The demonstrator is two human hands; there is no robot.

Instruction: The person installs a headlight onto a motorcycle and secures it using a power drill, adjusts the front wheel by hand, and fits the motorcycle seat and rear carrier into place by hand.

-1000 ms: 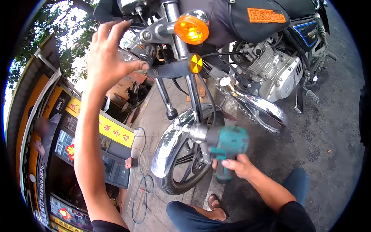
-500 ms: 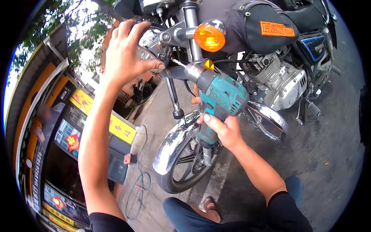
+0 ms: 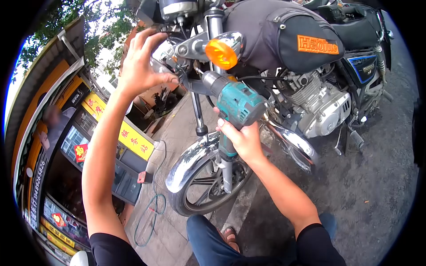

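My left hand (image 3: 143, 66) is curved around the front of the motorcycle's headlight (image 3: 160, 56), fingers over the top and thumb below. Much of the headlight is hidden by that hand. A teal and black cordless drill (image 3: 242, 104) is in my right hand (image 3: 242, 138), which wraps around its handle. The drill bit (image 3: 198, 68) points up and left at the headlight's side bracket, close to where it mounts. Whether the tip touches anything cannot be made out. Just above the drill is the orange turn signal (image 3: 221, 54).
The motorcycle's chrome front fender (image 3: 188, 166) and front wheel (image 3: 195, 201) are below the drill. A black tank bag (image 3: 306, 42) covers the tank. A teal hose (image 3: 151, 221) lies on the pavement near a red box (image 3: 143, 177). A person (image 3: 55, 128) is by the shopfront at left.
The view has shifted, and the motorcycle's front end appears farther left. Both hands moved along with it, and the drill remains in my right hand near the headlight bracket.
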